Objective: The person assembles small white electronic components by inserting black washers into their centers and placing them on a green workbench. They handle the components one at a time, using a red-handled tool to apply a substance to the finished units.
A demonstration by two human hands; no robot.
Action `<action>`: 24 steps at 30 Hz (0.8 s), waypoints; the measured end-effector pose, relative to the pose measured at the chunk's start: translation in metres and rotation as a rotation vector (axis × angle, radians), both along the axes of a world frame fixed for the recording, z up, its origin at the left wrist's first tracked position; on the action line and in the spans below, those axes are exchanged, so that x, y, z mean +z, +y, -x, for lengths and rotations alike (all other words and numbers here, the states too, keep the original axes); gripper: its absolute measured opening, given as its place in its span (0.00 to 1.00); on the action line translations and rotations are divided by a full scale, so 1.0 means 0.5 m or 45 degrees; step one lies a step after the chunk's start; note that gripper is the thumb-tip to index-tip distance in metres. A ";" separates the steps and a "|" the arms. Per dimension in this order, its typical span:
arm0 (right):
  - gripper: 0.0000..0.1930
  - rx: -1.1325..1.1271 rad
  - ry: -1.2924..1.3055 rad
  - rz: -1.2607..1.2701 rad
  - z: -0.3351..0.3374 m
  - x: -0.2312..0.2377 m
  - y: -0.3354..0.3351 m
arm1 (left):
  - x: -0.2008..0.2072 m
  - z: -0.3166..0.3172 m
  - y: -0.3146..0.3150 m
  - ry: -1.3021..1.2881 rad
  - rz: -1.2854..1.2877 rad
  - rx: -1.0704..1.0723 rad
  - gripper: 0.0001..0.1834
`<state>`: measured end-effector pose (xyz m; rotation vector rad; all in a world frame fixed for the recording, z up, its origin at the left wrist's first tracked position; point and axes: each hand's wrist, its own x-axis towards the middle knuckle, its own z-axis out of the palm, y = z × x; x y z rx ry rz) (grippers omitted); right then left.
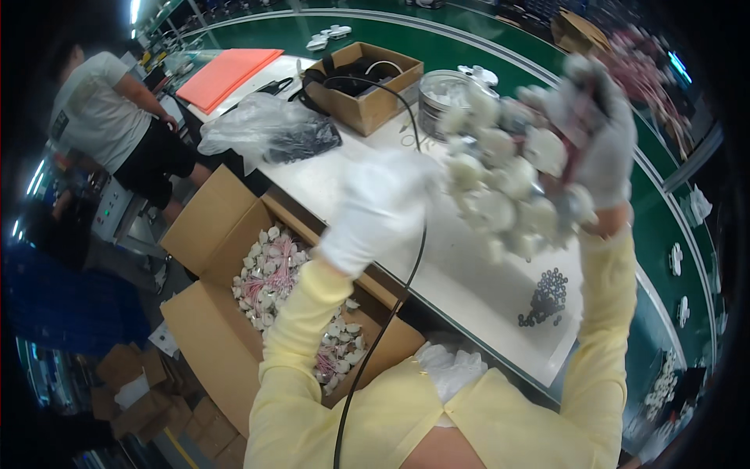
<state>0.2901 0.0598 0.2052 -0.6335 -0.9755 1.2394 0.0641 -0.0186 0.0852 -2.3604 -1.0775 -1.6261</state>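
Observation:
My right hand (609, 144), in a white glove, is raised over the right side of the table. It grips a big bunch of white round wired parts (512, 180), with pinkish wires near the fingers. The parts hang to the left of the hand, blurred by motion. My left hand (383, 203), also gloved in white, is over the table just left of the bunch, apart from it as far as I can see. Motion smears its fingers. Below my left forearm, an open cardboard box (199, 313) holds many similar white parts with pink wires (269, 273).
On the white table (484, 305) lie small dark rings (547, 297). Farther back are a metal tin (437, 105), a cardboard tray (375, 113), a plastic bag (266, 129) and orange sheets (226, 76). A black cable (383, 328) crosses the view. A person (117, 117) stands far left.

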 end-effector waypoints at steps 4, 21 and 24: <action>0.16 0.485 0.045 0.007 -0.095 -0.050 -0.027 | -0.149 -0.043 0.068 0.876 0.041 -0.144 0.04; 0.11 1.161 -0.588 -0.648 0.189 -0.370 0.261 | -0.106 0.235 0.088 0.883 0.754 0.922 0.15; 0.15 1.476 -0.505 0.108 0.220 -0.348 0.250 | -0.105 0.208 0.078 0.536 0.394 0.820 0.13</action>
